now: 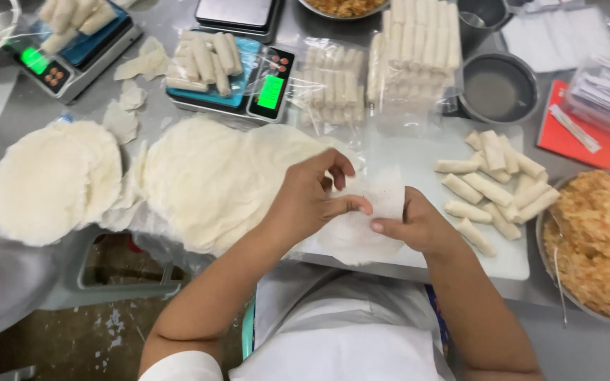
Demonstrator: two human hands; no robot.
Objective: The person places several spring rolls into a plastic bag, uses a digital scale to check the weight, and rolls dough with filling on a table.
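My left hand (pixel 312 201) pinches the upper edge of a thin round white wrapper (pixel 372 233) that lies at the front of a white cutting board (pixel 418 152). My right hand (pixel 418 226) grips the same wrapper at its right side, thumb pointing left. To the left of my left hand lies a big stack of the same wrappers (pixel 213 180). Several finished pale rolls (pixel 495 187) lie on the board to the right. A metal bowl of orange-brown shredded filling (pixel 598 240) stands at the far right.
A second wrapper stack (pixel 54 180) lies at the left. Two scales with green displays (pixel 270 92) (pixel 37 62) carry rolls in trays. Bagged rolls (pixel 418 46) stand at the back, beside a small pot (pixel 499 88) and a red folder (pixel 580 144). Another person's sleeve (pixel 1 275) is at the left.
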